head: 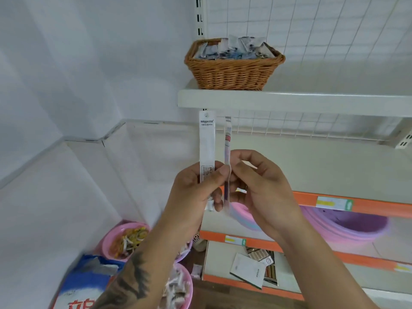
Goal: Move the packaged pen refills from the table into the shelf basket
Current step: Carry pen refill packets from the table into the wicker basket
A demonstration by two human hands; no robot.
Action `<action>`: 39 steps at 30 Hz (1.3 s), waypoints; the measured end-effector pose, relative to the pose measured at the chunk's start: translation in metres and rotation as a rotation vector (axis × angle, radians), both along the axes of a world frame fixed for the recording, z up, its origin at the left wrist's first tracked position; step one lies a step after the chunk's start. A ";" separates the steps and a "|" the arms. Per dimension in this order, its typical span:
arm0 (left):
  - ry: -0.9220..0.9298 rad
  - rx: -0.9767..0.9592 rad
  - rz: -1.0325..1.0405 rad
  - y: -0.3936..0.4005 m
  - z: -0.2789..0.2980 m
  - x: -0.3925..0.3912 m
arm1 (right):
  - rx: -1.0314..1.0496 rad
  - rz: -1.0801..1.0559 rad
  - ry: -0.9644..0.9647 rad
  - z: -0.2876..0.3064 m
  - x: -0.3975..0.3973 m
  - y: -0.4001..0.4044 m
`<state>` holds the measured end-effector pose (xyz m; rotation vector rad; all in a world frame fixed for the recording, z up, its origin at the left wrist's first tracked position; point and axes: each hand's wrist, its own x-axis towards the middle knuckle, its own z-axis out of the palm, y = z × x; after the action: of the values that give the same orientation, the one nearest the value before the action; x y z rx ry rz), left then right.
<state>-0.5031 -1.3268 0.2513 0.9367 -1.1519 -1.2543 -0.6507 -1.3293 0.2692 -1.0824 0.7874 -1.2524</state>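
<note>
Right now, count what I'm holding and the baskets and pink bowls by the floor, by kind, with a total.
Refill packs in hand: 2, white pack and slim pack
Wicker basket: 1
Pink bowls at lower left: 2, and
Total: 5

Basket: woven wicker, brown, ribbed, slight sheen. Packets inside: crinkled clear plastic film, glossy. Shelf: smooth painted metal, matt white. Back grid: thin white-coated wire. Refill pack, left: smooth white plastic sleeve, printed. Refill pack, right: clear glossy film. Basins: smooth plastic, pink and purple.
</note>
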 end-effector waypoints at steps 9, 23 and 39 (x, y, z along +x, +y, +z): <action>0.015 -0.073 -0.045 -0.040 0.042 0.008 | -0.300 -0.295 0.287 0.025 0.004 -0.014; 0.121 -0.095 -0.140 -0.096 0.106 0.038 | -0.600 -0.729 0.856 0.178 0.001 -0.141; 0.132 0.022 -0.106 -0.108 0.110 0.045 | -0.448 -0.832 1.125 0.181 0.017 -0.178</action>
<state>-0.4580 -1.4352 0.3614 0.8047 -1.0969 -1.3953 -0.6340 -1.5071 0.4506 -1.9825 2.0182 -1.4772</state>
